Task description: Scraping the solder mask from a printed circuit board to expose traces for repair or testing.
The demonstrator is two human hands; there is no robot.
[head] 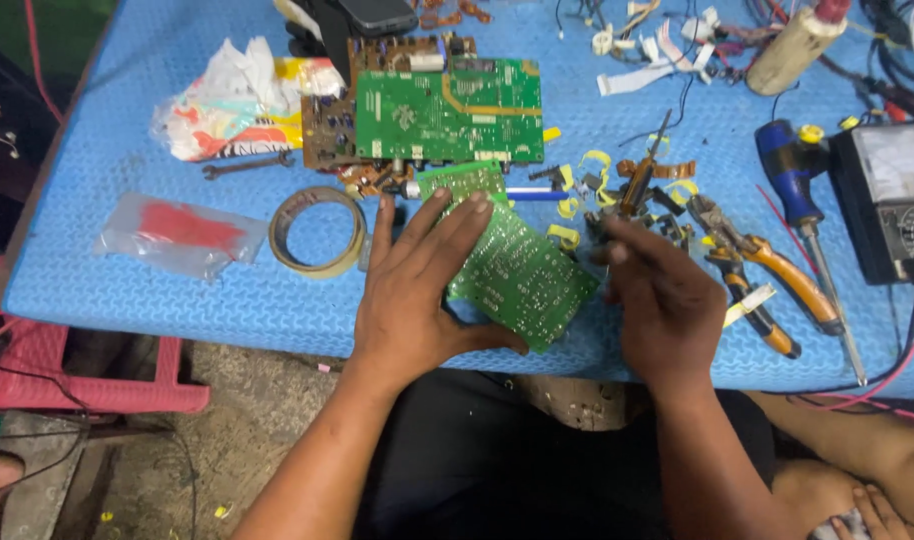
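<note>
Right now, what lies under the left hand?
The left hand rests flat on a green circuit board, which lies on the blue table mat. The hand covers the board's left part.

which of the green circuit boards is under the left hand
The small green board at the table's near edge, tilted diagonally. The left hand lies on it; the larger green board sits farther back, untouched.

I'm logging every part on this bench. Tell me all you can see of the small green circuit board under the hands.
The small green circuit board is a flat rectangle, solder side up with pale tracks and dots. It lies turned at an angle near the front edge of the blue mat. The left hand presses flat on its left side; the right hand is beside its right edge.
</note>
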